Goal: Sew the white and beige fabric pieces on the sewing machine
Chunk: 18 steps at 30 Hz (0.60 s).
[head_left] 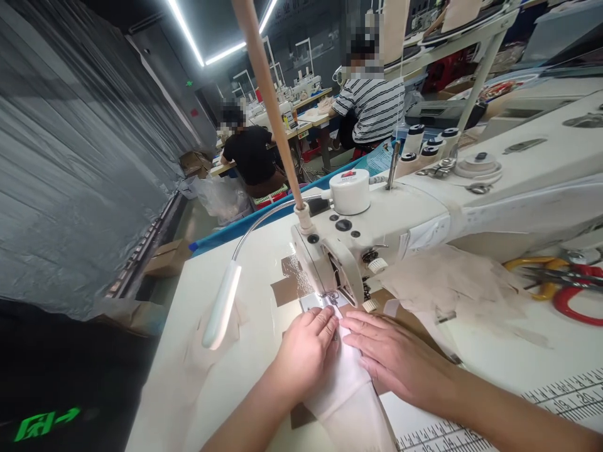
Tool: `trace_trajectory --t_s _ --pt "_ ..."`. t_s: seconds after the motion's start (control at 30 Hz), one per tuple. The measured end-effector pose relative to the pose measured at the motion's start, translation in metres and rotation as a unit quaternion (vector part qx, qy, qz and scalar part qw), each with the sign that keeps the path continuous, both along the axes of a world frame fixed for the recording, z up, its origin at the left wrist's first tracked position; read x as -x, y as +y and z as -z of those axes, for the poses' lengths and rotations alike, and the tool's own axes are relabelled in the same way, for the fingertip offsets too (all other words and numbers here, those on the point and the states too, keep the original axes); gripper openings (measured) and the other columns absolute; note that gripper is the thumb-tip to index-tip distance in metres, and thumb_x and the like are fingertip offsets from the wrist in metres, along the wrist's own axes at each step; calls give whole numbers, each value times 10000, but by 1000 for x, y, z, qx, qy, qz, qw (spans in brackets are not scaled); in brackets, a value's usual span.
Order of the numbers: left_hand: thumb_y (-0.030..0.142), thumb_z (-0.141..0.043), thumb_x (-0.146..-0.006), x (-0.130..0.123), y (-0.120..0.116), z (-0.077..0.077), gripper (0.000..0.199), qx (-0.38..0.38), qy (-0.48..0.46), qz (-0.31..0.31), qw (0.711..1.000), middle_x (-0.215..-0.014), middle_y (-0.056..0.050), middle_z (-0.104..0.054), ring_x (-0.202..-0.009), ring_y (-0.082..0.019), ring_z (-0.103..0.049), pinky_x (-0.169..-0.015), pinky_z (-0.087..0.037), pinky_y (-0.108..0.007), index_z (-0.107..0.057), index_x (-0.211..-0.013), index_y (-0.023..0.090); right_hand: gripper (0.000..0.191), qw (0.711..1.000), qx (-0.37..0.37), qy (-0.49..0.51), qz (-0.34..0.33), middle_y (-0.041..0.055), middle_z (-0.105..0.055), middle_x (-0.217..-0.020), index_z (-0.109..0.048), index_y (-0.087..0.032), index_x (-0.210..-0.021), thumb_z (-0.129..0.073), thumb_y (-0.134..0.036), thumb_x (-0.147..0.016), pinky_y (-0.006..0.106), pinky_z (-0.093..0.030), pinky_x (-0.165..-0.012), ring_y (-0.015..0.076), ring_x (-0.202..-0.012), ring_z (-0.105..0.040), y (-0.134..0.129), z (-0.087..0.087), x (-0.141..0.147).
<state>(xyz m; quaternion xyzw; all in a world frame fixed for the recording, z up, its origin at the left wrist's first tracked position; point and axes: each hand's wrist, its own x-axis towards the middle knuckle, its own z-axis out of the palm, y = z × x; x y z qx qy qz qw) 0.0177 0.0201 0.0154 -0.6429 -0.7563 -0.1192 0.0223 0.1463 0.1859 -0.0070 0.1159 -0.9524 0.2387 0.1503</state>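
A folded strip of white fabric (pixel 351 389) runs from the front of the table up to the presser foot (pixel 330 297) of a white sewing machine (pixel 325 251). My left hand (pixel 308 345) lies over the fabric's left side, fingers bent and close together, pinching it just in front of the foot. On the right edge of the same fabric rests my right hand (pixel 391 351), its fingers stretched out flat and slightly apart. The fingertips of both hands nearly meet at the foot. The needle is too small to make out, and the left thumb is hidden.
A gooseneck lamp (pixel 221 307) hangs left of the machine. Sheer beige fabric (pixel 452 282), yellow-handled and red-handled scissors (pixel 577 295) lie at right, above a printed ruler scale (pixel 565 398). Thread spools (pixel 414 141) stand behind. Two people (pixel 249 154) sit at machines farther back.
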Motion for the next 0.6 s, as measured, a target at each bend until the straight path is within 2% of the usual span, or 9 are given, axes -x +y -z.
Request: trace_trajectory --t_s 0.5,0.6 --pt "201 -449 -911 6 1 10 383 -22 -1 -21 1000 -1268 -167 -594 -1091 -305 -555 -902 -517 -480 -557 -1260 86 329 999 -8 -32 -1 84 -536 -1366 -615 -186 -1198 -421 -227 -936 458 -401 -1068 255 -1309 -421 1 -1 6" --pt "194 -425 -926 4 -1 4 361 -14 -6 -14 1000 -1259 -173 -596 -1112 -303 -544 -914 -510 -480 -563 -1239 78 316 1000 7 -23 -8 82 -580 -1312 -619 -188 -1178 -420 -216 -934 451 -400 -1059 251 -1279 -453 2 -3 4"
